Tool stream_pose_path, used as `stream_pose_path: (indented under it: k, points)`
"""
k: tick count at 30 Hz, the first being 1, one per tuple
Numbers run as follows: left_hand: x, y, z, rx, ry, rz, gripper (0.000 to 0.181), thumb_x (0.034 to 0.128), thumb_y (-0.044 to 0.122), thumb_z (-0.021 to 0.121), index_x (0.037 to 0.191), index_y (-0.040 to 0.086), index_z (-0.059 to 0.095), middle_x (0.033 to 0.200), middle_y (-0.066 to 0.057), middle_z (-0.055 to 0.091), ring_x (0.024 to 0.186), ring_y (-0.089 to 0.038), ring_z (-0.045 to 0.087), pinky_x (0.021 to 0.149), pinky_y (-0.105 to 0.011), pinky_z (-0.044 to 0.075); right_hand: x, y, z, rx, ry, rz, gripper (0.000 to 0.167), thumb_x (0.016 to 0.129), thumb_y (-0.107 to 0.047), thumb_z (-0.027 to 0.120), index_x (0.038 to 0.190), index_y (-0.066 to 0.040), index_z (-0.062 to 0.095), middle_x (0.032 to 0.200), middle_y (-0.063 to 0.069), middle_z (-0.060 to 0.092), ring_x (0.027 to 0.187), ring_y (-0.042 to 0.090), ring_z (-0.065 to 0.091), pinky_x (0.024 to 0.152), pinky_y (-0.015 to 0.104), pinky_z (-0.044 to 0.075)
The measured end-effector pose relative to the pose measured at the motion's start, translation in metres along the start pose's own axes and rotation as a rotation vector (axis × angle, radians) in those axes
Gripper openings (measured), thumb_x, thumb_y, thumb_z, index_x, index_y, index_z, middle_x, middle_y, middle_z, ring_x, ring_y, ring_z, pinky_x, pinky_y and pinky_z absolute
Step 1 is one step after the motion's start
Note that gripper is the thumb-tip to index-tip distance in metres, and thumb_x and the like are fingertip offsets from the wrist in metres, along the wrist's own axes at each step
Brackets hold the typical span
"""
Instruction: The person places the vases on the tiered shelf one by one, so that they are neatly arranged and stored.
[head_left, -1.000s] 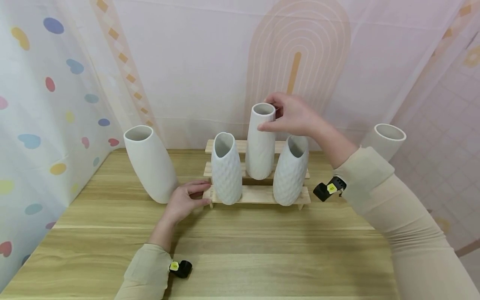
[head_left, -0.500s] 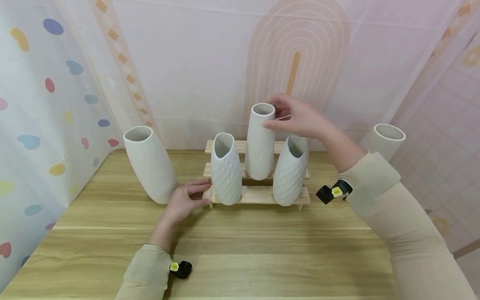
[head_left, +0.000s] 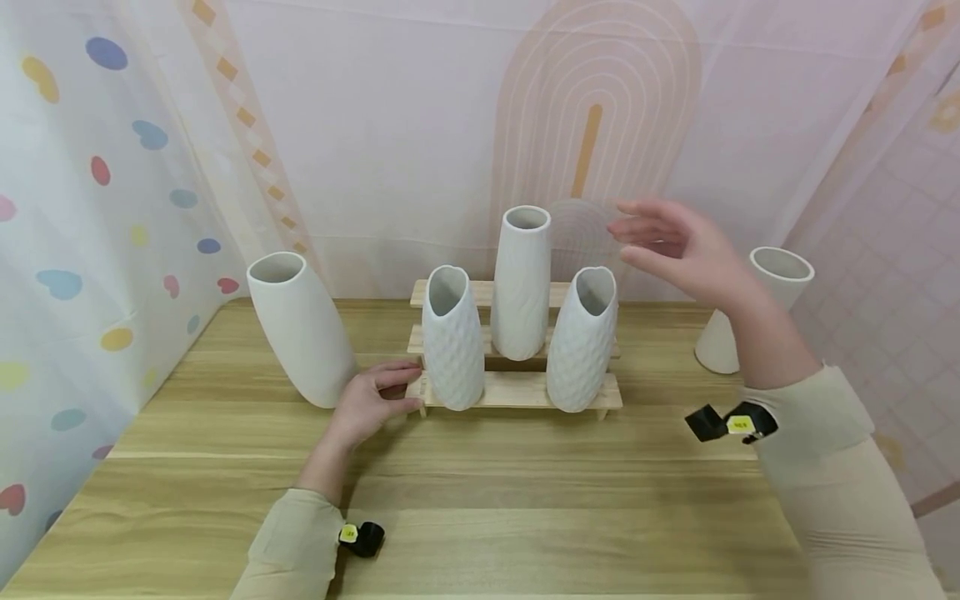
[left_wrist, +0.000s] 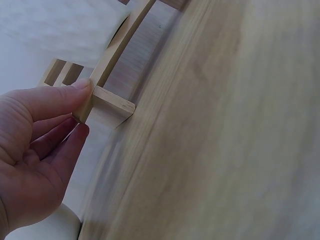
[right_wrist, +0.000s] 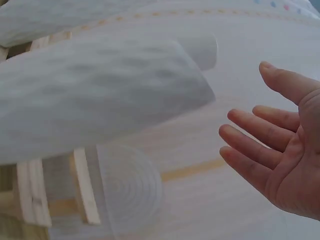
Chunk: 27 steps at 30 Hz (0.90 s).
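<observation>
A stepped wooden rack [head_left: 517, 388] carries three white vases. Two dimpled ones, the left dimpled vase [head_left: 454, 358] and the right dimpled vase [head_left: 581, 358], stand on its front step. Between them on the middle step is a taller vase [head_left: 521, 287]. My left hand [head_left: 375, 400] pinches the left end of the front step between thumb and fingers, plainly seen in the left wrist view at the slat [left_wrist: 90, 102]. My right hand [head_left: 686, 250] is in the air right of the rack, fingers spread and holding nothing; the right wrist view shows its bare palm [right_wrist: 295, 165].
On the table [head_left: 480, 517], a large smooth vase [head_left: 303, 333] stands left of the rack, close to my left hand. Another white vase [head_left: 718, 342] stands at the right, partly behind my right forearm. A patterned curtain [head_left: 390, 125] hangs behind the table.
My right hand has let go of the tall vase and moved off to the right. That vase stays on the middle step. My left hand has kept its place on the rack.
</observation>
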<state>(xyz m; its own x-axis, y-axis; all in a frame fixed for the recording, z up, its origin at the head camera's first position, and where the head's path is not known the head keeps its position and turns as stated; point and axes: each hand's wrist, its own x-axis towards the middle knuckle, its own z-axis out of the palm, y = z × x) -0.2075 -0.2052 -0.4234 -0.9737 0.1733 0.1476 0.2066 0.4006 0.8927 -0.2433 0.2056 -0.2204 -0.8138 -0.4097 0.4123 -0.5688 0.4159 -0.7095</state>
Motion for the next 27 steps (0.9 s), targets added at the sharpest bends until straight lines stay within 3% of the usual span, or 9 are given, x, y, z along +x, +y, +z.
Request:
stream_pose_path:
  k: [2, 6, 9, 13, 16, 21, 27]
  points:
    - [0.000, 0.000, 0.000, 0.003, 0.002, -0.001, 0.047, 0.0806, 0.002, 0.081, 0.124, -0.005, 0.066, 0.137, -0.018, 0.055, 0.125, -0.035, 0.054, 0.099, -0.036, 0.049, -0.012, 0.009, -0.004, 0.025, 0.010, -0.043, 0.048, 0.093, 0.003, 0.065, 0.139, 0.002, 0.051, 0.122, 0.005, 0.068, 0.109, 0.005, 0.062, 0.091, 0.017, 0.050]
    - [-0.001, 0.000, -0.001, 0.005, 0.002, -0.003, 0.046, 0.0807, 0.002, 0.081, 0.124, -0.005, 0.066, 0.137, -0.019, 0.055, 0.124, -0.035, 0.055, 0.099, -0.037, 0.049, -0.035, 0.028, -0.012, 0.061, -0.003, -0.081, 0.054, 0.091, 0.011, 0.063, 0.142, -0.005, 0.053, 0.122, -0.010, 0.066, 0.111, 0.003, 0.060, 0.090, 0.015, 0.049]
    - [-0.001, 0.000, -0.001, 0.004, -0.001, -0.001, 0.047, 0.0807, 0.001, 0.081, 0.124, -0.005, 0.066, 0.137, -0.019, 0.056, 0.124, -0.035, 0.055, 0.099, -0.037, 0.049, -0.052, 0.041, -0.016, 0.051, -0.016, -0.113, 0.059, 0.089, 0.014, 0.063, 0.143, -0.007, 0.053, 0.125, -0.011, 0.065, 0.114, 0.004, 0.060, 0.092, 0.015, 0.048]
    - [0.000, 0.000, -0.002, 0.002, -0.004, 0.006, 0.047, 0.0805, 0.001, 0.081, 0.124, -0.006, 0.066, 0.137, -0.019, 0.056, 0.124, -0.035, 0.054, 0.099, -0.037, 0.049, -0.072, 0.056, -0.018, 0.055, -0.032, -0.147, 0.062, 0.086, 0.019, 0.061, 0.144, -0.002, 0.050, 0.130, -0.007, 0.063, 0.118, 0.004, 0.058, 0.096, 0.015, 0.045]
    - [0.000, -0.001, -0.002, 0.008, -0.005, 0.013, 0.046, 0.0806, 0.001, 0.081, 0.124, -0.006, 0.066, 0.137, -0.019, 0.056, 0.123, -0.035, 0.055, 0.098, -0.036, 0.050, -0.089, 0.066, -0.019, 0.074, -0.033, -0.098, 0.062, 0.088, 0.018, 0.060, 0.145, -0.001, 0.048, 0.133, -0.007, 0.061, 0.120, 0.003, 0.056, 0.097, 0.014, 0.044]
    - [0.000, 0.000, -0.001, 0.009, -0.003, 0.019, 0.046, 0.0804, 0.000, 0.081, 0.124, -0.006, 0.066, 0.136, -0.019, 0.056, 0.123, -0.035, 0.055, 0.097, -0.035, 0.050, -0.119, 0.086, -0.017, 0.056, 0.000, 0.064, 0.057, 0.093, 0.007, 0.063, 0.146, -0.005, 0.047, 0.130, -0.014, 0.061, 0.117, -0.002, 0.055, 0.092, 0.012, 0.046]
    - [-0.001, -0.001, -0.002, 0.012, -0.001, 0.014, 0.046, 0.0810, 0.002, 0.081, 0.124, -0.006, 0.066, 0.136, -0.019, 0.056, 0.124, -0.035, 0.054, 0.098, -0.037, 0.050, -0.149, 0.113, -0.011, 0.122, -0.009, 0.081, 0.054, 0.095, 0.011, 0.057, 0.146, 0.001, 0.045, 0.131, -0.014, 0.060, 0.117, -0.003, 0.055, 0.090, 0.011, 0.047]
